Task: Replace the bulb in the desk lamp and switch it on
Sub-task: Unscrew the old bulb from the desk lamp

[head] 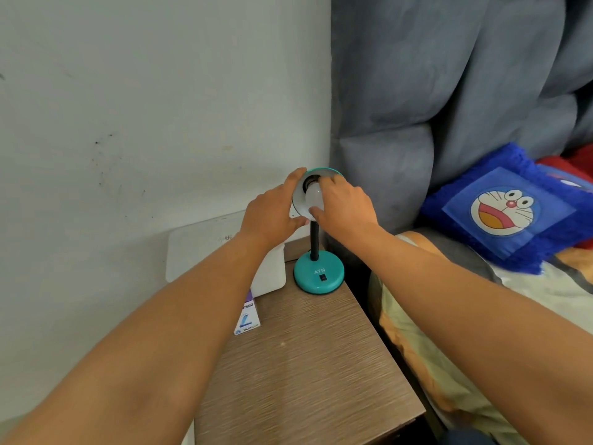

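A teal desk lamp stands at the back of a wooden bedside table (308, 364). Its round base (318, 277) carries a black rocker switch (323, 277), and a black neck rises to the shade (300, 195), which is tilted with its white inside facing me. A white bulb (313, 196) sits in the dark socket inside the shade and is unlit. My left hand (272, 213) grips the shade's left rim. My right hand (345, 203) has its fingers around the bulb from the right.
A bulb box (247, 317) with purple and blue print lies at the table's left edge, beside a white block (271, 271). A flat white board (199, 248) leans on the wall. A bed with a blue cartoon pillow (507, 210) lies to the right.
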